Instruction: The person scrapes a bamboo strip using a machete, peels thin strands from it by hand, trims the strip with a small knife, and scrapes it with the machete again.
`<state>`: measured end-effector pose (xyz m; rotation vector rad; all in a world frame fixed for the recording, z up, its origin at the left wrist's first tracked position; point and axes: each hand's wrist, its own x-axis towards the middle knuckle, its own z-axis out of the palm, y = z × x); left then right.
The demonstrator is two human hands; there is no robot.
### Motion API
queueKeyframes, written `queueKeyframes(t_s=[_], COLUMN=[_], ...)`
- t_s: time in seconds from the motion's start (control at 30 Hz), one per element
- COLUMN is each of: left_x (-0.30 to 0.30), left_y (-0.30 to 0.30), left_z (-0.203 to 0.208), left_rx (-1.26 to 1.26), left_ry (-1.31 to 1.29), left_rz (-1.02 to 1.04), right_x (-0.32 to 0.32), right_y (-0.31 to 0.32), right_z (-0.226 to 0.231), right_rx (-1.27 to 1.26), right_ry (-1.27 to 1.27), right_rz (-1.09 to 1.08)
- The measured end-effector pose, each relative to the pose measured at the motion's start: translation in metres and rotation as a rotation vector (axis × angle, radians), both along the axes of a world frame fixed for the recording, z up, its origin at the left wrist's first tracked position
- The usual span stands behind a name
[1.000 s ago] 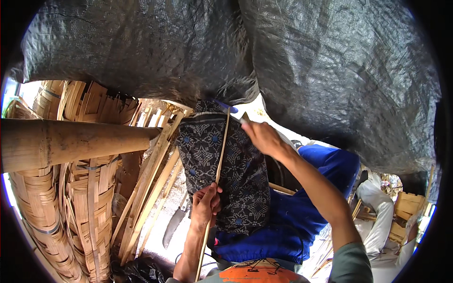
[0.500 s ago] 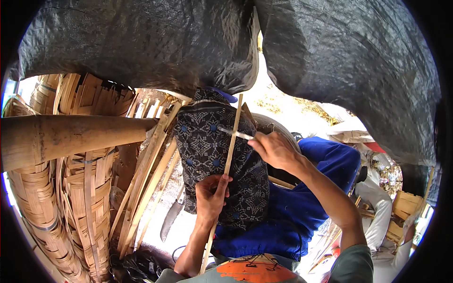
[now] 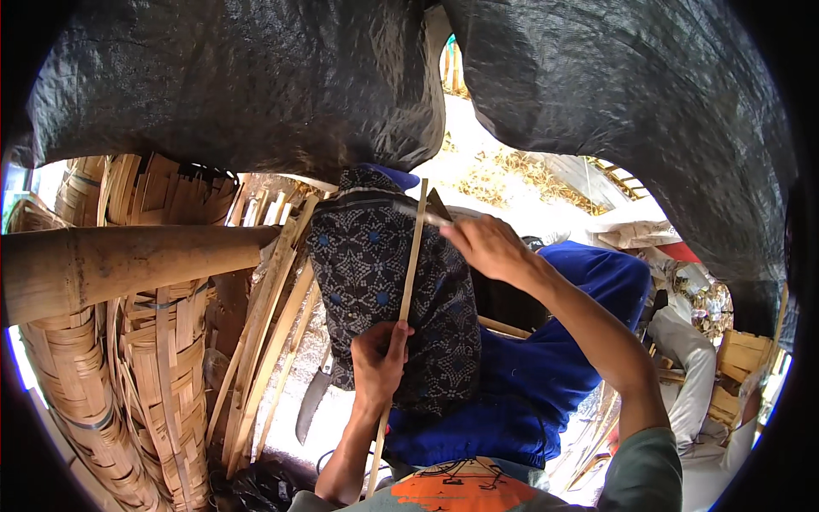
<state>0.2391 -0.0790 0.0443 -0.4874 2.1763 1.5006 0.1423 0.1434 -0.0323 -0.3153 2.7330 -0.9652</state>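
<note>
Dark tarpaulin (image 3: 222, 85) hangs beyond; we note pale strip (image 3: 413, 256) above patterned cloth (image 3: 363, 256), long axis running away from us, far tip leaning right; left hand (image 3: 378, 363) pinches strip, thumb against fingers; right hand (image 3: 495, 247), fingers curled, grips slim knife (image 3: 436, 220).

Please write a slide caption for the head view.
Left hand grips a thin strip; right hand holds a knife across it.

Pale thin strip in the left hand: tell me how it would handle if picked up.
The strip is probably fairly stiff, as it runs nearly straight beyond the left hand. It is likely light, being so slender and pinched between thumb and fingers. Its length may make the ends swing or flex a little.
</note>
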Motion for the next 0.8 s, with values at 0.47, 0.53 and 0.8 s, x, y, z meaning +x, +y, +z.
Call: queueKeyframes(t_s=[0.47, 0.53, 0.8], left_x=[-0.003, -0.006, 0.000], left_y=[0.002, 0.004, 0.001], left_z=[-0.003, 0.000, -0.004], left_rx=[-0.040, -0.029, -0.053], left_ry=[0.058, 0.046, 0.134], left_rz=[-0.064, -0.053, -0.150], right_x=[0.028, 0.029, 0.006], right_y=[0.024, 0.037, 0.032], right_z=[-0.009, -0.009, -0.002], right_rx=[0.135, 0.257, 0.236], right_ry=[0.314, 0.380, 0.359], right_rz=[-0.088, -0.142, -0.130])
